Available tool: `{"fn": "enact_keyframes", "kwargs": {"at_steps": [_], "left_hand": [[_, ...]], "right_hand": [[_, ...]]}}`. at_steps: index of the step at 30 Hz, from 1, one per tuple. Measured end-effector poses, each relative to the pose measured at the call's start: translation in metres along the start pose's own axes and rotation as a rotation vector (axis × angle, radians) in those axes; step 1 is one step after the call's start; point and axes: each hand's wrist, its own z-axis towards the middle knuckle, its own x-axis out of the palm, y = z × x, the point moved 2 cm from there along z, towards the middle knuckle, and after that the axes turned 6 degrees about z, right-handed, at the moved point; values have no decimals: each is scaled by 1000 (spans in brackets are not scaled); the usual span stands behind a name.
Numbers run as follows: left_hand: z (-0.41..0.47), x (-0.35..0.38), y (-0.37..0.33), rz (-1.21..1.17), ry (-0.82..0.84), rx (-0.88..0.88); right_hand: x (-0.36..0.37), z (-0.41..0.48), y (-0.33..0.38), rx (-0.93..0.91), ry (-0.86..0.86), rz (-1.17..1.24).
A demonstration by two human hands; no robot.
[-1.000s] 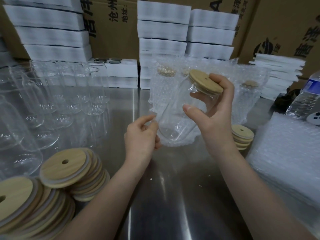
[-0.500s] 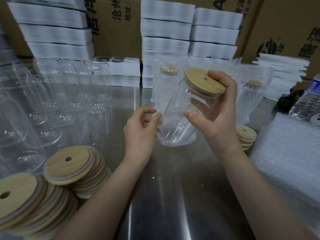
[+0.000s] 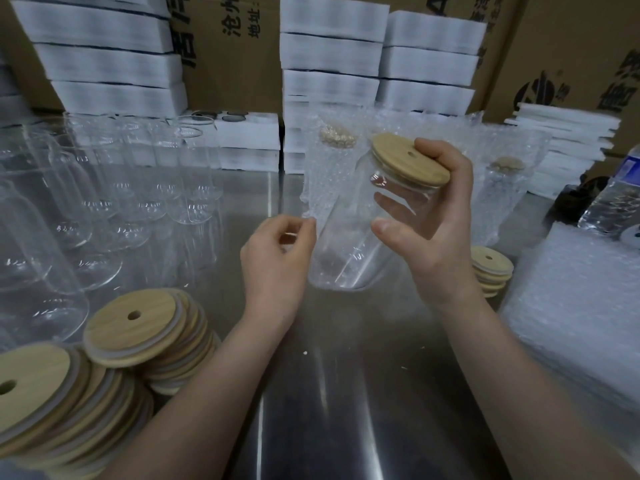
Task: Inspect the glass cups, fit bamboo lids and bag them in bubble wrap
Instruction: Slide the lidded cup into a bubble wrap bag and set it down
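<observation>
Centre frame: right hand [image 3: 440,230] grips lidded cup [image 3: 349,244], tilted; left hand [image 3: 277,261] pinches beside it.
Lower left: lids [image 3: 138,327] stacked.

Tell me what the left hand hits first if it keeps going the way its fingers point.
Probably the lidded glass cup held by the right hand. The left hand curls toward its lower side, nearly touching; depth is hard to judge.

We see a steel table [image 3: 346,393]; on it, left of its middle seam, empty glasses [image 3: 104,202] and heaps of bamboo lids [image 3: 131,334]; right of the seam, bagged cups [image 3: 502,202], a small lid stack [image 3: 490,271], bubble-wrap sheets [image 3: 581,306], a water bottle [image 3: 613,202].
</observation>
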Motion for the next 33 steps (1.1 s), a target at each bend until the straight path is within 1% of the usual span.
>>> {"fn": "enact_keyframes", "kwargs": {"at_steps": [2, 5, 8, 12, 16, 19, 21, 23, 25, 29, 33], "left_hand": [[0, -1, 0, -59, -29, -18], [0, -5, -4, -113, -59, 11], [0, -6, -8, -168, -31, 43], [-2, -5, -9, -200, 73, 62], [-3, -5, -11, -164, 262, 146], [-7, -4, -10, -51, 405, 256], [-9, -2, -8, 73, 446, 304], [-9, -1, -8, 199, 437, 328], [-9, 0, -8, 255, 394, 321], [-11, 0, -9, 227, 291, 285], [-13, 0, -9, 214, 243, 251]], "right_hand": [[2, 0, -1, 5, 22, 7], [5, -1, -1, 4, 25, -17], [3, -1, -1, -11, -19, -43], [-2, 0, 0, -21, -136, -10], [-7, 2, -1, -43, -266, 28], [-9, 2, -5, -17, -367, 79], [-9, 2, -5, 22, -414, 139], [-8, 1, -5, 43, -430, 149], [-8, 1, -6, 43, -413, 122], [-3, -1, -5, 20, -349, 80], [3, -2, -3, 30, -272, 46]]}}
